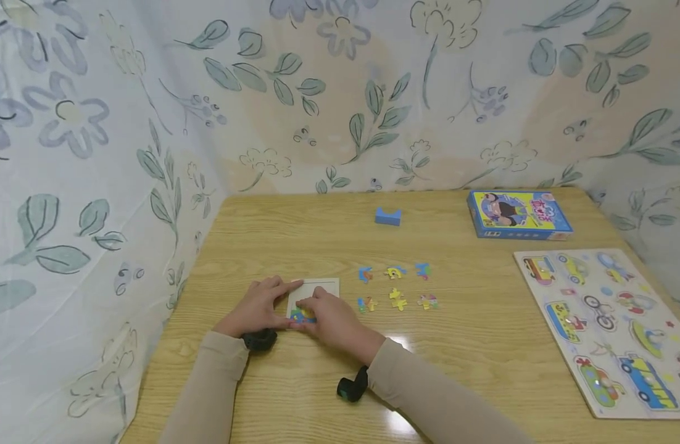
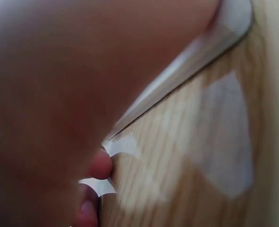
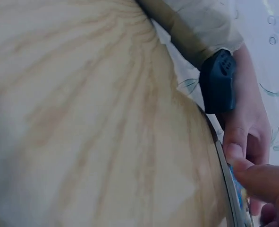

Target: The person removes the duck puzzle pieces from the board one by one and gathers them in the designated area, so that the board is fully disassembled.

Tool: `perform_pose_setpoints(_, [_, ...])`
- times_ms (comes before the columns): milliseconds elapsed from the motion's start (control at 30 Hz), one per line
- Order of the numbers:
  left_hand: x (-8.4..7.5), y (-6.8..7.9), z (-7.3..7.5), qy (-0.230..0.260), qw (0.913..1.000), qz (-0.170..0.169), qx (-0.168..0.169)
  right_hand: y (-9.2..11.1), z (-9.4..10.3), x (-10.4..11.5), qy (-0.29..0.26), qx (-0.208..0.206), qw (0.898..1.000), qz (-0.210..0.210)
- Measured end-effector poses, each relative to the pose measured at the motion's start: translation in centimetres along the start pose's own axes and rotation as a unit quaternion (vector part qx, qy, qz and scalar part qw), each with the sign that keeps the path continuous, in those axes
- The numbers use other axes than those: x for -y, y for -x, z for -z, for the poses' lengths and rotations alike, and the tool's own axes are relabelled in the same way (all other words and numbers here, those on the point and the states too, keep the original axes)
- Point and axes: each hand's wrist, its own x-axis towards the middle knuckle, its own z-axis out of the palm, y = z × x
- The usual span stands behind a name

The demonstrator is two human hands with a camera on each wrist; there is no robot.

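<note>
A small white jigsaw tray lies on the table, with joined blue, green and yellow pieces in its lower left part. My left hand holds the tray at its left side, index finger at the top edge and thumb at the lower corner. Over the tray, my right hand has bent fingers on the pieces; whether it pinches one is hidden. In the right wrist view, the right thumb meets the left thumb at the tray's edge. The left wrist view shows the left hand against the tray's side.
Several loose jigsaw pieces lie in two rows right of the tray. Farther back stand a blue notched block and a blue-yellow box. A large vehicle puzzle board lies at the right. Floral cloth hangs behind the table.
</note>
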Motion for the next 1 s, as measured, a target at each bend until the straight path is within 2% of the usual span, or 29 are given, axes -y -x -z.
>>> perform_pose_setpoints(167, [0.01,0.00,-0.02,0.004,1.0000,-0.003,0.000,-0.06,0.15,-0.02,-0.066,-0.025,0.997,-0.020])
perform_pose_setpoints(433, [0.01,-0.15,-0.14,0.003,0.9999,-0.008,-0.005,-0.02,0.45,-0.02,-0.087,-0.033,0.995,-0.027])
perform_pose_setpoints(633, [-0.18,-0.32,0.11,0.000,1.0000,-0.002,0.000,-0.10,0.65,-0.19,-0.085,-0.015,0.996,-0.037])
perform_pose_setpoints(833, [-0.22,-0.31,0.19,0.006,1.0000,0.004,0.001,-0.22,0.56,-0.27,-0.078,-0.022,0.996,-0.034])
perform_pose_setpoints(1000, [-0.01,-0.19,0.11,0.008,0.9999,0.006,0.004,-0.31,0.13,-0.33,-0.030,-0.041,0.999,-0.012])
